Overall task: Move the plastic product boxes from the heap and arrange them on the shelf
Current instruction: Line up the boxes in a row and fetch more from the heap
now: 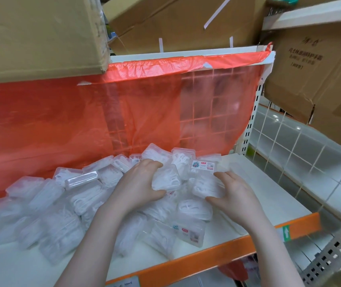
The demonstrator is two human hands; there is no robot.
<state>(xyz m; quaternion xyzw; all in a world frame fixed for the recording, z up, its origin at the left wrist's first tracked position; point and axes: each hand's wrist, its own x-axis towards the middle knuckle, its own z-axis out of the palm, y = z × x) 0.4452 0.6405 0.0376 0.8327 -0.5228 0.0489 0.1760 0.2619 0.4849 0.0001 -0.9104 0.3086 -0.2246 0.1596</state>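
A heap of several clear plastic product boxes (47,216) filled with white picks covers the left and middle of the white shelf (254,183). My left hand (138,183) grips one clear box (166,180) near the top of the heap, fingers over its far edge and thumb under the near edge. My right hand (232,192) grips another clear box (205,188) just to the right of it. A box with a printed label (203,165) stands behind both.
An orange plastic sheet (82,112) hangs over the wire grid at the back of the shelf. Cardboard cartons (39,34) sit on the level above and another carton (314,71) at the right. The shelf's orange front edge (217,253) runs below my arms.
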